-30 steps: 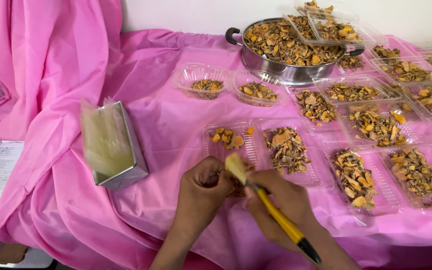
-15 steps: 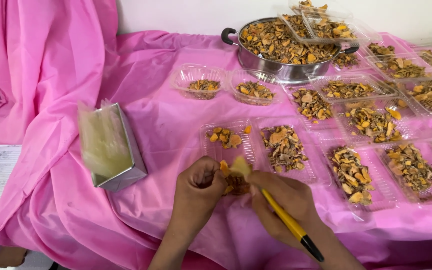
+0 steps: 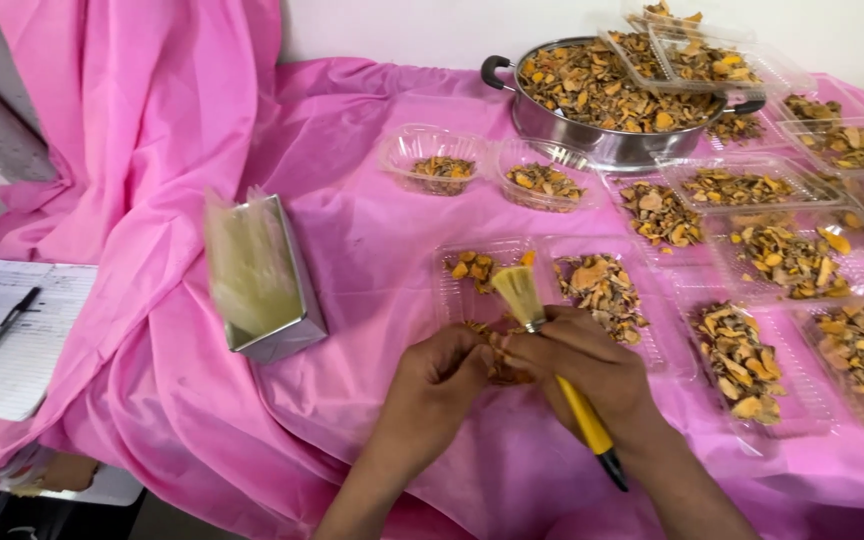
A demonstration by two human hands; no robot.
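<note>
My right hand (image 3: 592,375) grips a yellow-handled brush (image 3: 557,375) whose pale bristles point up over a clear plastic tray (image 3: 472,295) with a few orange-brown dried pieces. My left hand (image 3: 442,385) is closed around a small clump of the same dried pieces (image 3: 497,365), pressed against the right hand's fingers. Both hands rest on the pink cloth (image 3: 352,250) just in front of that tray. A second clear tray (image 3: 607,290) beside it holds a fuller heap.
A steel pot (image 3: 592,100) heaped with dried pieces stands at the back, with several filled clear trays to the right. Two small clear cups (image 3: 432,160) sit mid-table. A metal box of plastic bags (image 3: 267,275) stands left; a notepad with pen (image 3: 2,330) lies far left.
The view has shifted left and down. The brush has tilted more upright, bristles now over the near tray, and my hands stay together on the clump.
</note>
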